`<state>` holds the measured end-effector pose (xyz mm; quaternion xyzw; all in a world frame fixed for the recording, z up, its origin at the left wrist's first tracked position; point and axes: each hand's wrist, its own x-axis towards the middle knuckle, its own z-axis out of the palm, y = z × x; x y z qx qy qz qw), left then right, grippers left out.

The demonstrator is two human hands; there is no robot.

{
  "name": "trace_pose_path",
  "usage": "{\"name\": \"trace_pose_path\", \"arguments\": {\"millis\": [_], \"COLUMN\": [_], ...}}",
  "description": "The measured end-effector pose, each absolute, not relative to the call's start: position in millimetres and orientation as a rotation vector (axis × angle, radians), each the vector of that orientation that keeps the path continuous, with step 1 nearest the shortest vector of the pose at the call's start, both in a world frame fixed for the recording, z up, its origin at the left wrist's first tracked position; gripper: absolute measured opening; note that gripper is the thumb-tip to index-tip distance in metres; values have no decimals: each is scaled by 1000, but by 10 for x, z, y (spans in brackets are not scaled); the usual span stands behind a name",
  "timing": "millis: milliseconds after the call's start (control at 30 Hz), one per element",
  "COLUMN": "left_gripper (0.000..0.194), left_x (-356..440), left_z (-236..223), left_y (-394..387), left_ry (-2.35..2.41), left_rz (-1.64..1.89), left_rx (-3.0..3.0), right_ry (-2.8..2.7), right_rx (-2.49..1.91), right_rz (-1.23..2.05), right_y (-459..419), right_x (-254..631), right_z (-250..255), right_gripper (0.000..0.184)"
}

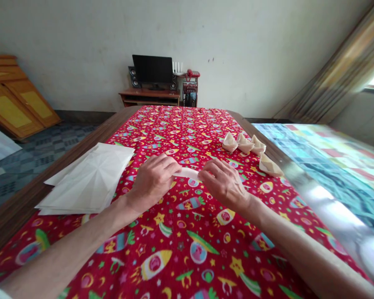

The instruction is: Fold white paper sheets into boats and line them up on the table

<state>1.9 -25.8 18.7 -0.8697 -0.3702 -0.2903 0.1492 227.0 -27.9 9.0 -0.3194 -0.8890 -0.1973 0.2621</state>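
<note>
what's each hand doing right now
Left hand: closed on one end of the white paper strip.
Right hand: closed on the strip's other end.

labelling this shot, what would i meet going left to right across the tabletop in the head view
Paper sheets, left hand, white strip, right hand, rightmost folded paper piece
</note>
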Motion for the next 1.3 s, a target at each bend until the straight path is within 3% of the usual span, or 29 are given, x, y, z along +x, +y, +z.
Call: {"name": "trace_pose_path", "arguments": {"millis": [233,500,767,967,1300], "left_gripper": [13,11,19,30,38], "left_x": [2,-88,-154,-151,-204], "left_z": [-127,-224,-337,-334,-329], "left_y": [-342,-356,-217,-161,-110], "left_ry": [-1046,-1228,-1379,-1476,-1561], "left_rz": [-501,-671,-1023,-1003,-957], "left_rx": [-2669,-2851,-2924,-2821,-2784], "right_ry": [-2639,-2626,-2359,-2330,-2345], "right_rx": [-888,-888,-1128,-1529,-1681], "right_rz": [-479,-187,351,232,14], "right_y": [-268,-332,-241,-308,-315], "right_x": [2361,2437,2477,2387,2327], "right_z": [-169,-104,-225,-157,-150], "right_gripper": [22,24,22,25,29]}}
